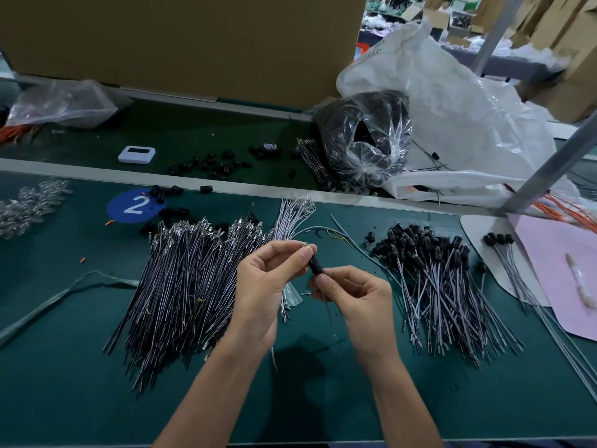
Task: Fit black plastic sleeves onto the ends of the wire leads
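Observation:
A black plastic sleeve (316,264) is held above the green table between both hands. My right hand (352,297) pinches its lower end, and a thin wire lead (330,315) hangs down from there. My left hand (269,279) pinches the metal terminal tip (307,245) that sticks out above the sleeve. A large pile of bare wire leads (187,279) lies to the left. A pile of leads with black sleeves fitted (433,273) lies to the right. Loose black sleeves (213,163) are scattered at the back.
A clear bag of black parts (365,137) and a big white plastic bag (458,118) sit at the back right. A cardboard wall (193,40) stands behind. A pink sheet (555,273) lies at the right, a white timer (136,154) at the back left.

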